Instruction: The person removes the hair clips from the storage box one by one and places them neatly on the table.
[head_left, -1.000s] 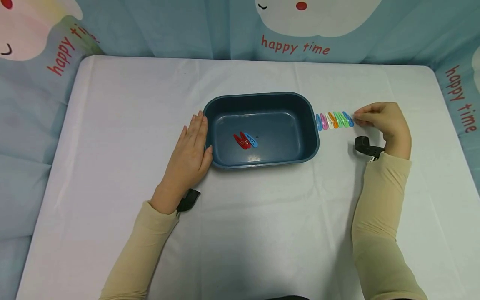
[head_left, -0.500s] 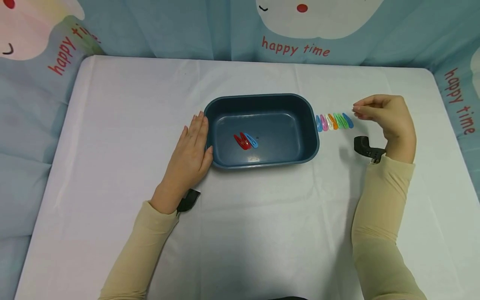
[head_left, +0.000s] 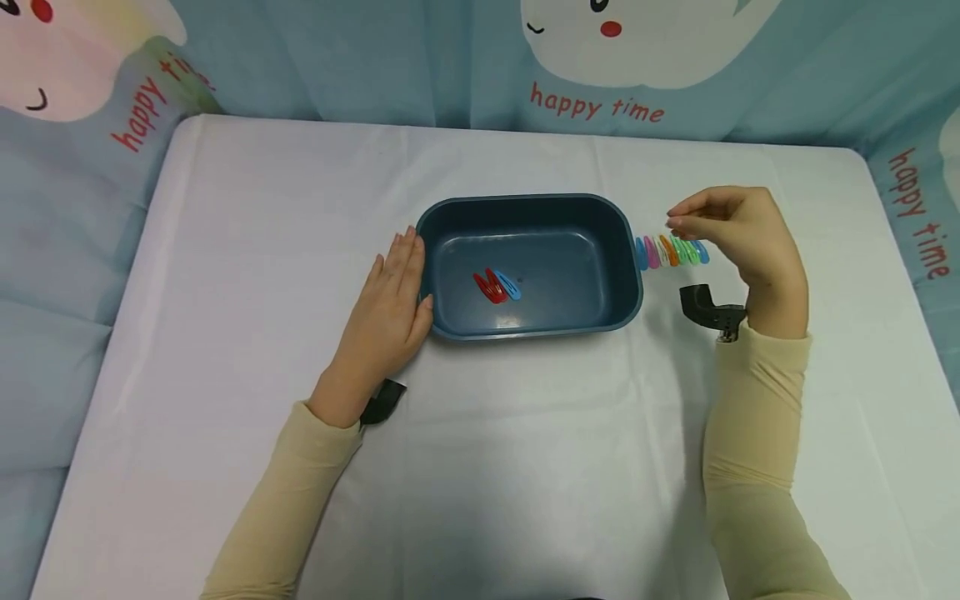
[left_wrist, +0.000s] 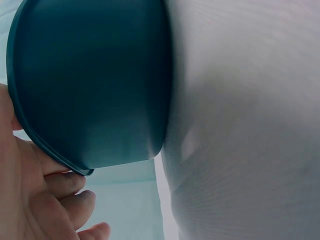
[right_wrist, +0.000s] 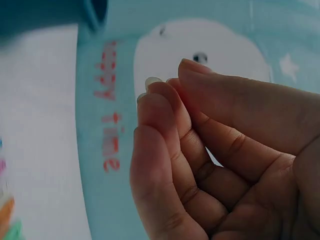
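My left hand (head_left: 382,312) lies against the left end of a dark blue plastic tray (head_left: 528,333), fingers straight and together. In the left wrist view the palm and fingers touch the tray's rim. Inside the tray lie two red snap hair clips (head_left: 491,287) and a blue one (head_left: 508,285). My right hand (head_left: 742,233) is raised over the row of coloured hair clips (head_left: 666,252) beside the tray, thumb and fingertips brought together. In the right wrist view its fingers (right_wrist: 155,165) curl towards the thumb. No object shows there, and I cannot tell whether the fingertips hide something.
A white cloth (head_left: 510,467) covers the table. A blue curtain (head_left: 360,58) with cartoon faces and red lettering hangs around the far and side edges. The clip row runs right from the tray's right end. Each wrist carries a black camera mount.
My right hand has lifted from the right end of the clip row and moved left above it. The left hand stays at the tray; the head view has shifted slightly.
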